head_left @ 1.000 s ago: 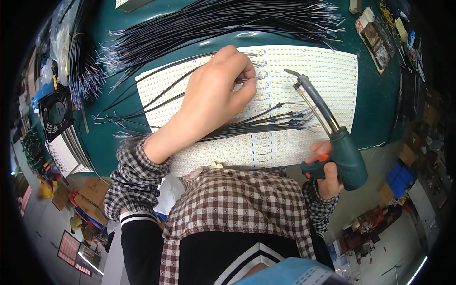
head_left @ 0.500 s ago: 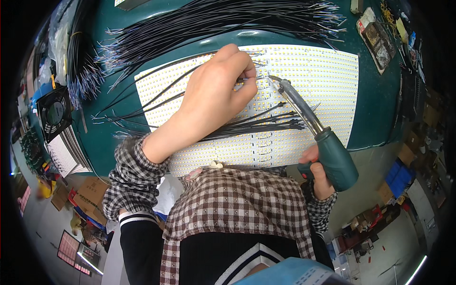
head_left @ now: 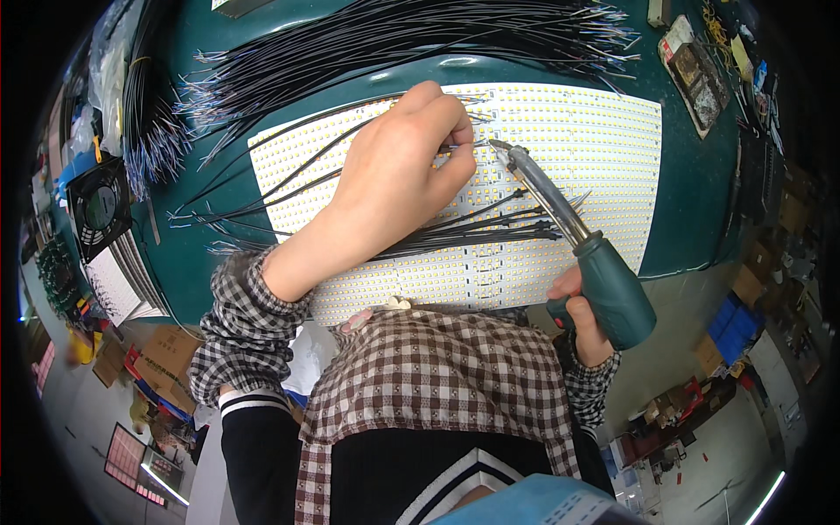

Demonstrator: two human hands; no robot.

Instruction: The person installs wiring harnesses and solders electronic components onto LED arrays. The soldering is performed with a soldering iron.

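Note:
A white LED panel (head_left: 577, 157) covered in rows of small yellow chips lies on the green table. Over its middle, my left hand (head_left: 411, 149) pinches a thin black wire whose stripped end points right, toward the panel's central strip of pads. My right hand (head_left: 584, 319) grips the green handle of a soldering gun (head_left: 612, 289), fingers at its trigger. The gun's tip touches or hovers just over the pads beside the wire end; which, I cannot tell. Several black cables (head_left: 472, 234) lie across the panel below my left hand, and others run left from under it.
A large bundle of black wires (head_left: 394, 44) spans the far side of the table. Another wire bundle (head_left: 153, 131) hangs at the left, near a black fan (head_left: 99, 210). A stained solder tray (head_left: 696, 74) sits at the far right.
The soldering gun has shifted slightly left, bringing its tip closer to the wire end at my left fingers. My left hand has barely moved.

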